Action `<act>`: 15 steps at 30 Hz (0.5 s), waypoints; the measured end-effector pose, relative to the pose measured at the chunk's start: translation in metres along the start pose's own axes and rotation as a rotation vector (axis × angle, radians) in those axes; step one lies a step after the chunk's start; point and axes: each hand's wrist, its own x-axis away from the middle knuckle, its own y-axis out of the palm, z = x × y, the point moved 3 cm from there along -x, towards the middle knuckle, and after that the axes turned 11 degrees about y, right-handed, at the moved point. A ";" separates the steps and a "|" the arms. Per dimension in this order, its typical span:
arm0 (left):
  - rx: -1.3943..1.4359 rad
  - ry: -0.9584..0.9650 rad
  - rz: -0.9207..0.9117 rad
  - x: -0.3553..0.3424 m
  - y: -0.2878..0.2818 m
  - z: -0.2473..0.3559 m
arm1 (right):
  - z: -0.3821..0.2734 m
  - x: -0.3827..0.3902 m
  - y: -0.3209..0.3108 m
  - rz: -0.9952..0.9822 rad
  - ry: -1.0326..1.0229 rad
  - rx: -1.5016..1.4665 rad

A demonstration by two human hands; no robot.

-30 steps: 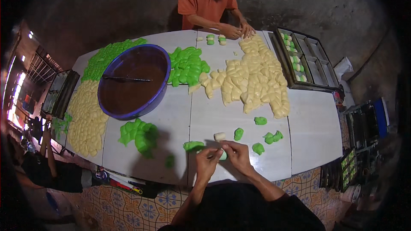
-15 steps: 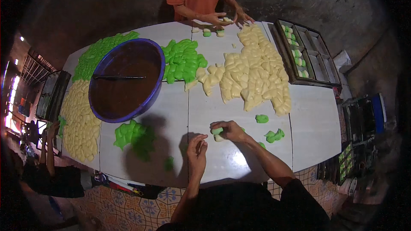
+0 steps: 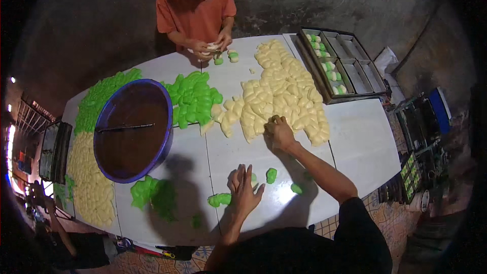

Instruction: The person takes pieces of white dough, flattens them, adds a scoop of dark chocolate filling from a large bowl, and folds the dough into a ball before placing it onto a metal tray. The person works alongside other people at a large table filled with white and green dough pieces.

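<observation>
My left hand (image 3: 244, 193) is over the table near its front edge, open with its fingers stretched forward. Beside it lie a green dough lump (image 3: 219, 200) and a pale green piece (image 3: 254, 179), partly hidden by the fingers. My right hand (image 3: 280, 133) reaches to the near edge of a wide spread of cream dough pieces (image 3: 284, 91). Its fingers are bent and pressed together on the cream dough there. Small green dough pieces (image 3: 271, 175) lie between my arms, one (image 3: 296, 188) close to my right forearm.
A purple basin (image 3: 167, 144) of brown liquid, a stick across it, stands at left. Green dough (image 3: 192, 99) lies beside it, more cream dough (image 3: 91, 182) along the left edge. A divided metal tray (image 3: 355, 73) holds green-and-white pieces. Opposite, a person (image 3: 195, 15) handles dough.
My right hand has left the green piece near my left hand and moved forward to the cream dough. My left hand has spread its fingers lower over the table. The view has shifted.
</observation>
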 end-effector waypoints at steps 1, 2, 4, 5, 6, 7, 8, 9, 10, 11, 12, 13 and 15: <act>-0.036 0.029 0.048 0.000 -0.005 0.003 | 0.002 -0.002 0.001 -0.101 0.065 -0.034; -0.016 0.025 0.142 0.003 -0.013 0.005 | -0.002 0.001 -0.006 -0.033 0.005 -0.073; 0.170 -0.130 0.216 0.011 -0.028 0.002 | -0.008 0.015 -0.020 -0.071 0.307 -0.372; 0.355 -0.216 0.308 0.016 -0.037 0.000 | -0.014 0.026 -0.035 -0.020 0.305 -0.420; 0.509 -0.233 0.371 0.020 -0.043 0.003 | -0.022 0.041 -0.050 -0.044 0.335 -0.657; 0.657 -0.266 0.371 0.024 -0.048 0.005 | -0.029 0.061 -0.065 -0.063 0.396 -0.923; 0.740 -0.209 0.379 0.025 -0.050 0.013 | -0.044 0.079 -0.078 -0.063 0.357 -1.072; 0.872 -0.184 0.394 0.027 -0.051 0.022 | -0.060 0.096 -0.089 -0.034 0.280 -1.238; 0.878 -0.169 0.405 0.027 -0.050 0.030 | -0.073 0.111 -0.095 -0.123 0.272 -1.301; 0.907 -0.120 0.413 0.027 -0.049 0.040 | -0.089 0.121 -0.098 -0.134 0.208 -1.200; 0.770 -0.071 0.445 0.027 -0.051 0.048 | -0.103 0.131 -0.094 -0.148 0.294 -1.276; 0.791 -0.059 0.498 0.026 -0.049 0.055 | -0.114 0.140 -0.090 -0.124 0.364 -1.352; 0.796 -0.163 0.559 0.030 -0.049 0.061 | -0.127 0.147 -0.086 -0.057 0.372 -1.257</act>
